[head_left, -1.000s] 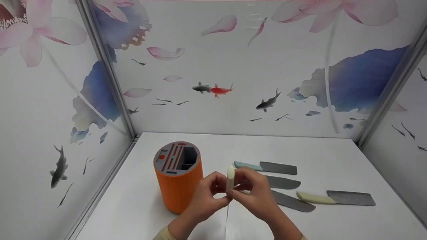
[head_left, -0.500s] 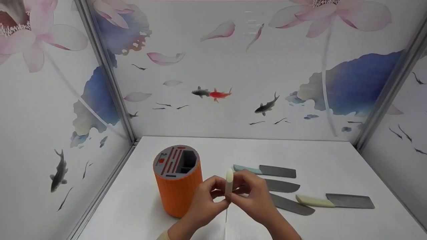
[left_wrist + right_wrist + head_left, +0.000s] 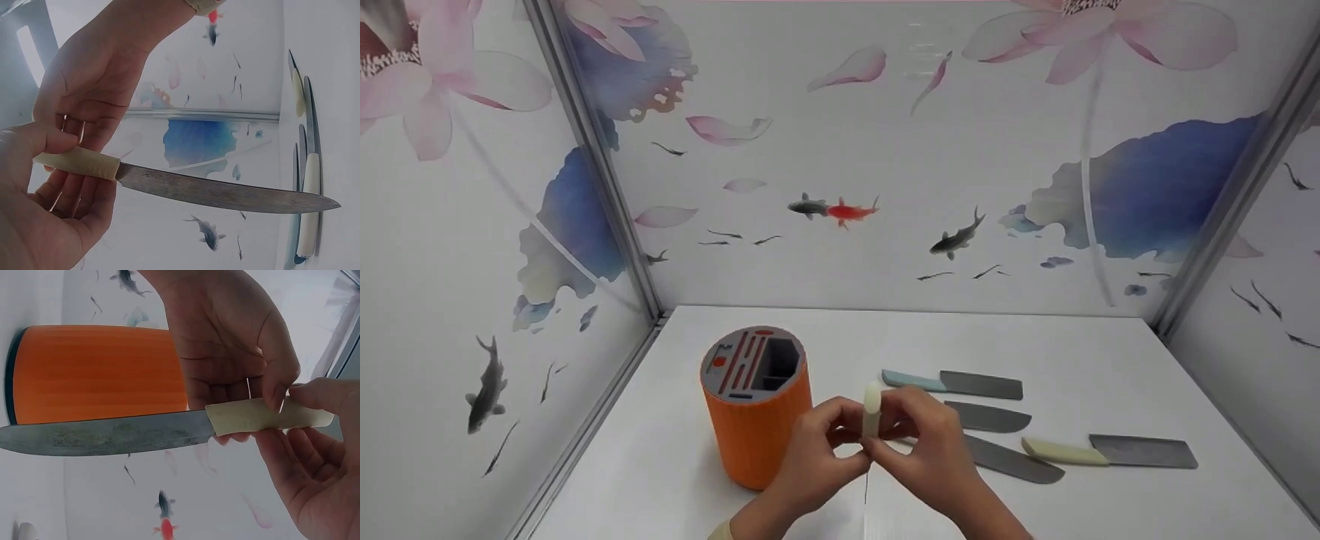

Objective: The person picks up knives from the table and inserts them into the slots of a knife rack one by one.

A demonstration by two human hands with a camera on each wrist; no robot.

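Note:
Both hands hold one kitchen knife (image 3: 225, 190) upright, its blade pointing down to the table. Fingers and thumb of the left hand (image 3: 825, 452) pinch the pale cream handle (image 3: 871, 412) from the left. From the other side, the right hand (image 3: 924, 454) grips the same handle. In the right wrist view the long, slightly stained blade (image 3: 112, 433) shows fully; from the head it is nearly edge-on. Left of the hands stands an orange cylindrical knife block (image 3: 757, 442) with a grey slotted top.
Right of the hands lie a blue-handled cleaver (image 3: 982, 384), two rounded-tip knives (image 3: 994, 417) partly hidden by the right hand, and a yellow-handled cleaver (image 3: 1147, 451). The white table (image 3: 1110, 510) is bounded by printed wall panels (image 3: 840, 150) behind and at both sides.
The head view has tilted and shifted slightly. Both hands keep the same hold on the knife handle; the block and the other knives lie as before.

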